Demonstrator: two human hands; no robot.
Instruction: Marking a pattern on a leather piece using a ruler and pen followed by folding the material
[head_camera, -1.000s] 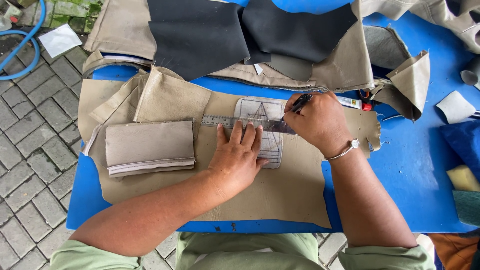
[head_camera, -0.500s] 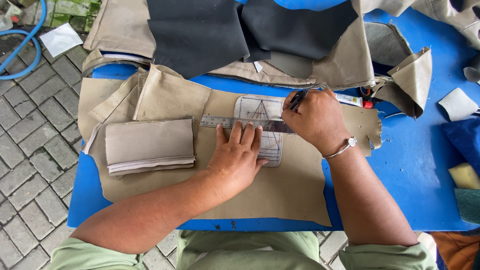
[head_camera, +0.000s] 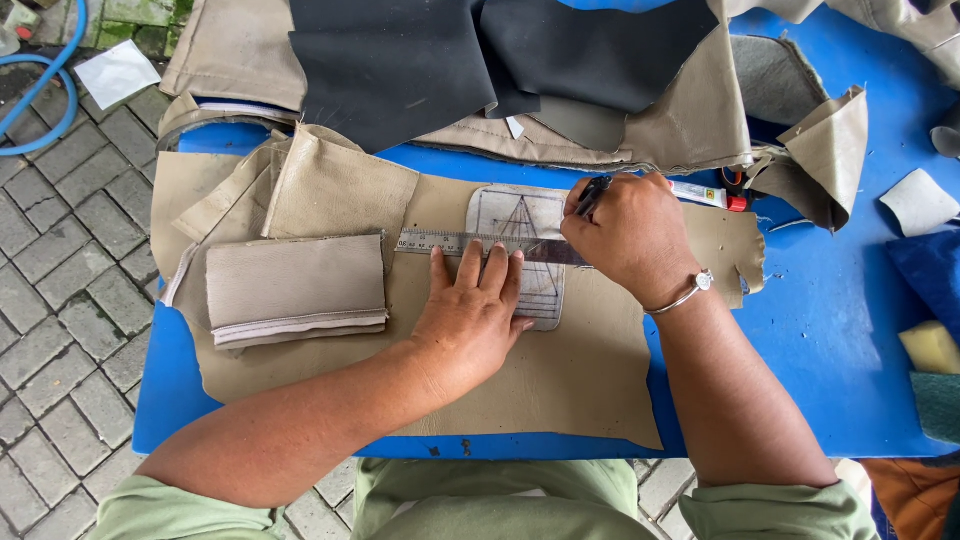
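Barely anything has shifted: my left hand (head_camera: 475, 310) still splays flat on the stiff metal ruler (head_camera: 450, 243), pinning the thin template (head_camera: 530, 215) over limp tan leather (head_camera: 560, 380), while beyond the ruler my right hand (head_camera: 630, 235) pinches a dark pen (head_camera: 590, 195).

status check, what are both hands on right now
Left hand flat on metal ruler over paper template. Right hand holds pen at ruler's edge. Tan leather beneath, path unobstructed.

A small white tube (head_camera: 700, 194) with a red cap lies on the blue table (head_camera: 830, 330), just right of the right hand (head_camera: 630, 235), its printed label in yellow and dark colours. No signs or screens show.
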